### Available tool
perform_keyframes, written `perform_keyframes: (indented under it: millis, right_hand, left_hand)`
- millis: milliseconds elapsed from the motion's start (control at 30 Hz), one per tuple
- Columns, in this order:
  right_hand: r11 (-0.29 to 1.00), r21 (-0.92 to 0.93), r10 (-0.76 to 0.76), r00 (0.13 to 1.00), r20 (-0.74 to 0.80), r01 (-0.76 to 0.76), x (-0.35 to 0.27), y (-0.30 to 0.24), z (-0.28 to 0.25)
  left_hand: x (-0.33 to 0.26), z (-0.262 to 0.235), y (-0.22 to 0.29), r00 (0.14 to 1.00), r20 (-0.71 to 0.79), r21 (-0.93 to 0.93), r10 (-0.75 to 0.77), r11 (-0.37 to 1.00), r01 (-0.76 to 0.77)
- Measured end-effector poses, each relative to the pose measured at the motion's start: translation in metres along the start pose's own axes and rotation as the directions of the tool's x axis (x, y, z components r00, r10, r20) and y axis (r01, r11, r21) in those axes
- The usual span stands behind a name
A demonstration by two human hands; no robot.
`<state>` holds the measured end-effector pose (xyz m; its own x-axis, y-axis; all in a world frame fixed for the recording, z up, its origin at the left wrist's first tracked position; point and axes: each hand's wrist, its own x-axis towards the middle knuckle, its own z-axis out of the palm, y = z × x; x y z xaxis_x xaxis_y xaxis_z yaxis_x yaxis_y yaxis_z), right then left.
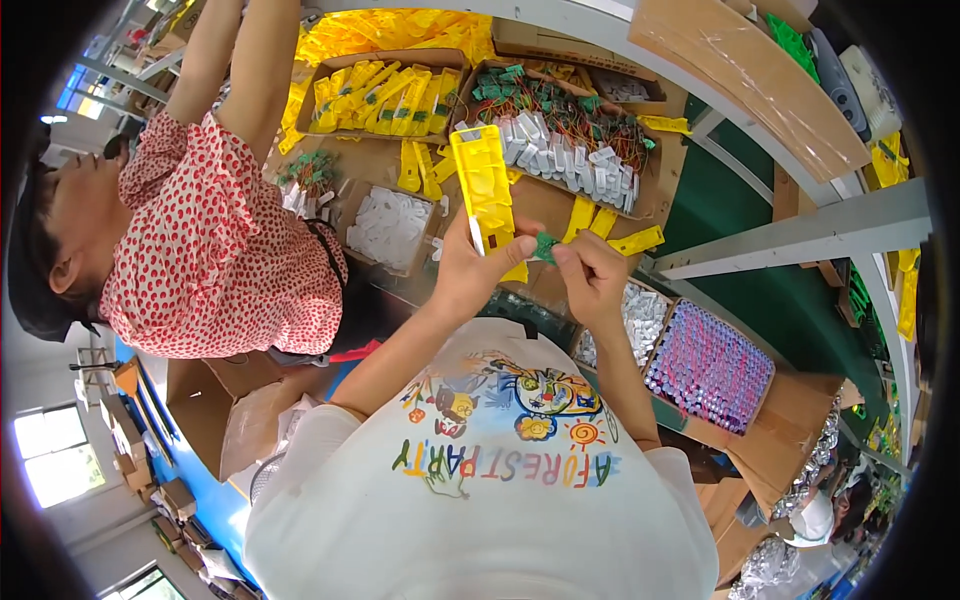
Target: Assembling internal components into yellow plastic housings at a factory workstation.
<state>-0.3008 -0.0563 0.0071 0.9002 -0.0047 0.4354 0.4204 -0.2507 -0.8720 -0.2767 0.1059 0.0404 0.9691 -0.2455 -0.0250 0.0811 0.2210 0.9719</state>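
Observation:
My left hand (466, 272) is closed round the lower part of a long yellow plastic housing (483, 175), which stands tilted with its moulded hollow side showing. A thin white edge runs along the housing's lower left side. By the thumb of that hand is a small green circuit board (545, 247). My right hand (593, 281) pinches the board's right end between thumb and fingers. Past my hands, a cardboard box (640, 203) holds white plastic parts with green boards and wires. Loose yellow housings (636, 240) lie beside it.
Left of my hands stands a box of white pieces (384, 228); beyond it, a box of yellow housings (385, 95). To the right are a tray of purple cylindrical cells (710, 365) and a grey metal beam (800, 235). A co-worker in a red-dotted shirt (215, 245) reaches over at left.

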Motion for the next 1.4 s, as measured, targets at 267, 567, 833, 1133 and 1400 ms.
perform_keyframes:
  millis: [267,567,833,1133,1400]
  right_hand:
    - [0.992,-0.097,0.048,0.955,-0.293,-0.079,-0.008,-0.011,0.024]
    - [0.990,0.033,0.137,0.979,-0.148,-0.134,0.001,-0.024,0.007]
    - [0.983,-0.049,0.179,0.984,0.006,-0.179,0.001,-0.049,0.015]
    - [0.942,-0.333,-0.007,0.997,0.074,0.031,0.000,-0.051,0.018]
    - [0.930,-0.216,0.319,0.944,0.079,-0.296,-0.001,-0.032,0.023]
  left_hand:
    - [-0.003,0.013,-0.034,0.920,-0.168,0.181,0.355,0.928,-0.325]
    - [0.010,-0.019,-0.019,0.925,0.264,-0.595,-0.275,0.708,0.380]
    - [-0.001,-0.006,-0.026,0.937,0.283,-0.594,-0.202,0.730,0.337]
    - [-0.009,-0.011,-0.033,0.963,0.182,-0.443,-0.198,0.858,0.260]
    - [-0.016,-0.004,-0.031,0.994,-0.020,-0.387,-0.109,0.917,0.093]
